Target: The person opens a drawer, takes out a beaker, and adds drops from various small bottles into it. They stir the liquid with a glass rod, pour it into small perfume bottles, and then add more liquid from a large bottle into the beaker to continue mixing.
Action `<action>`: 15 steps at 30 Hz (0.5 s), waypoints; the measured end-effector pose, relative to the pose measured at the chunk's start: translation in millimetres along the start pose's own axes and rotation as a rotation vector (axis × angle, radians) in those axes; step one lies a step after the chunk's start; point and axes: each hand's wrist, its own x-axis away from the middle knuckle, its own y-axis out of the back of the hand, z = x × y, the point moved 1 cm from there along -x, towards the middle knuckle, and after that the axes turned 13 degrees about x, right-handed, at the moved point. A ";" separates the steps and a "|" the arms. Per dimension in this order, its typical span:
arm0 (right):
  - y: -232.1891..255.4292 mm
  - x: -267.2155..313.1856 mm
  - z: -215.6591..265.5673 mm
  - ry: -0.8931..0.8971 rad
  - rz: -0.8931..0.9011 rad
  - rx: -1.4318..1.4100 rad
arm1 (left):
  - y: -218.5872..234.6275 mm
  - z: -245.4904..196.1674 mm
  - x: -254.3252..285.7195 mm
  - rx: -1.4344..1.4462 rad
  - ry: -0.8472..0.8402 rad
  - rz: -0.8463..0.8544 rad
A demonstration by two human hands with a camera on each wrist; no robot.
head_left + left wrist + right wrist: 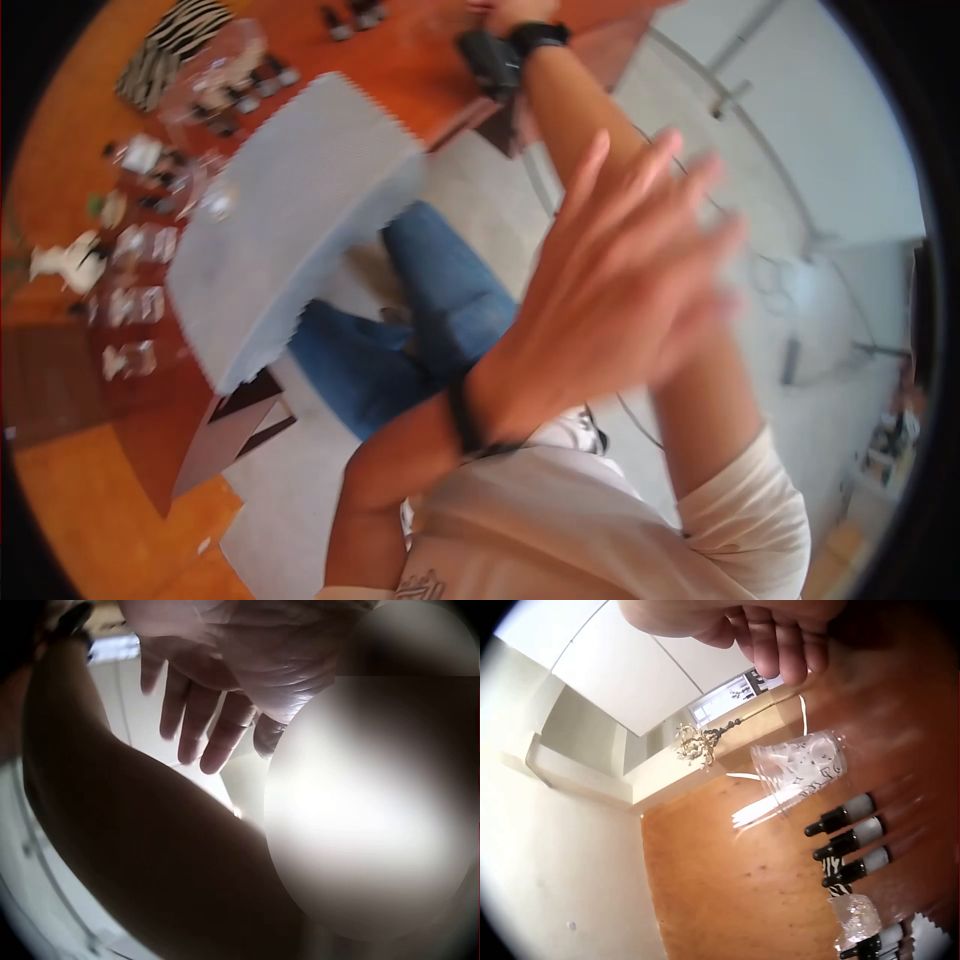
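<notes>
My left hand [630, 270] is raised over my right forearm [590, 120], its fingers spread apart and blurred. In the left wrist view its palm [270, 652] and straight fingers show with nothing in them, and an arm passes below. My right hand [515, 12] reaches out over the red-brown table [410, 60], partly cut off at the frame's top. The right wrist view shows its relaxed fingers [780, 645] bent a little and holding nothing. Nearest to them stands a clear printed plastic cup [802, 769], with several dropper bottles [847, 838] in a row beside it.
A pale grey cloth [290, 200] with zigzag edges drapes over the table's near side. Clear bags of small items [140, 305], a white figurine [75, 262] and a zebra-striped piece [190, 30] lie about the table's far side. Cables [770, 150] run along the floor at right.
</notes>
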 end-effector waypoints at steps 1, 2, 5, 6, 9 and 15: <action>0.4 10.7 1.0 0.041 0.008 0.090 | 21.0 12.0 26.2 0.038 0.224 -0.154; 12.1 -4.2 -10.4 0.018 0.134 0.129 | 21.6 3.8 26.3 0.079 0.216 -0.063; 25.5 -17.7 -3.3 -0.076 0.393 0.178 | -18.6 -31.1 -33.2 0.160 -0.191 0.746; 28.0 16.0 11.8 -0.091 0.476 0.197 | -8.3 -33.5 -20.2 0.162 -0.217 0.661; 34.6 49.5 28.5 -0.212 0.473 0.196 | 42.5 -33.9 26.3 -0.023 -0.328 0.318; -11.7 162.5 55.1 -0.023 0.624 0.481 | 132.3 -53.9 107.9 -0.140 -0.371 -0.647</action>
